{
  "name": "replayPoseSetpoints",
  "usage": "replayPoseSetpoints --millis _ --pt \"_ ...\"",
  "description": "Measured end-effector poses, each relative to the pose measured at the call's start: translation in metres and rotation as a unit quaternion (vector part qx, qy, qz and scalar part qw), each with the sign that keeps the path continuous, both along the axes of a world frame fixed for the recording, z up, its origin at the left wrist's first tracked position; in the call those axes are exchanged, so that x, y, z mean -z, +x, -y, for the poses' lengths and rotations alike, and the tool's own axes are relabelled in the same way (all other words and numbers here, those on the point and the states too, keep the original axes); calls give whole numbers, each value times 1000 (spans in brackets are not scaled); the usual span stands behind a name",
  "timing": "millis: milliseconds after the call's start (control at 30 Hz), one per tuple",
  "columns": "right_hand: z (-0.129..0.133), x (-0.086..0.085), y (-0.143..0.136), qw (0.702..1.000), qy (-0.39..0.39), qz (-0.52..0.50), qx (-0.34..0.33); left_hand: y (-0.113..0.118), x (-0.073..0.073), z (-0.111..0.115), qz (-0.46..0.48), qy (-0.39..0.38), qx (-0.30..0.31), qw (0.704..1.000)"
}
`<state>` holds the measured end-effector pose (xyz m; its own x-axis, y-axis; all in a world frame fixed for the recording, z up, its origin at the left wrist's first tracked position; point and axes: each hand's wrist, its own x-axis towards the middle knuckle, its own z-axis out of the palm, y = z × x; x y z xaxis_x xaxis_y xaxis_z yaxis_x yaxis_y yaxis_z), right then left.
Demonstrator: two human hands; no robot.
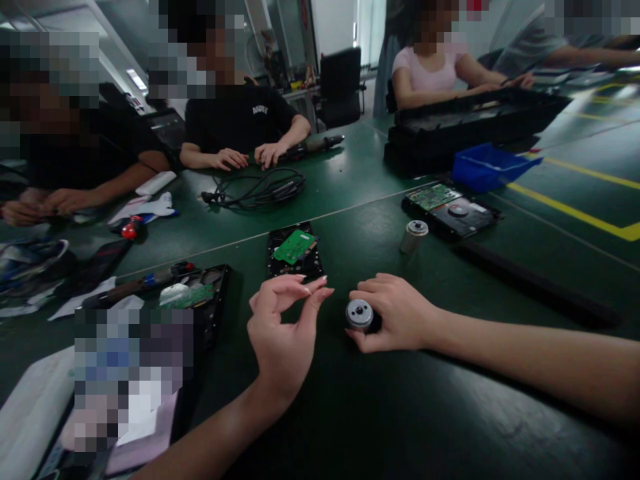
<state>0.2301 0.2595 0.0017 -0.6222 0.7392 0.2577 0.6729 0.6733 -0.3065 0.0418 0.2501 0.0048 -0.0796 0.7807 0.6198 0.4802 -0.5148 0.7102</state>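
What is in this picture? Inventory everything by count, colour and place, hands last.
Metal cylinders: two, silver; one gripped, one standing beyond.
Drive-like units: three, black with green boards; left, centre, right.
Tray: one, blue, right.
Bar: one, black, right.
Cable: one coil, black, far left.
Driver-like tools: two, dark; left, far centre.
Casing: at least one, black, far right.
Tape: several strips, yellow, right.
Table: count unclear, green, throughout.
Clutter: uncounted, mixed colours, left.
Chair: at least one, black, background.
Co-workers: at least four, mixed clothing, far side.
Left hand: one, bare, centre.
Right hand: one, bare, centre, holding a cylinder.
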Motion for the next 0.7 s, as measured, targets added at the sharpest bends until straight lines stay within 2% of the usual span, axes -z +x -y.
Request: replayPoseSetpoints --millis 100,167,333,467,567,700 --pt "-1 2 0 1000 4 -2 -9 11 -5 10 15 8 82 996" --pt "-1 2 0 1000 6 -3 -9 16 -5 14 -6 2 109 994" --pt "0 2 0 1000 4 0 -10 15 -4 16 -34 10 111 993" --pt "0 3 0 1000 10 0 -5 15 -9 13 -102 12 97 990" --pt "-1 4 0 1000 12 -1 -5 17 -14 10 -131 3 117 984" --pt "-1 3 1 1000 3 -3 -10 12 -20 22 -111 -26 133 985"
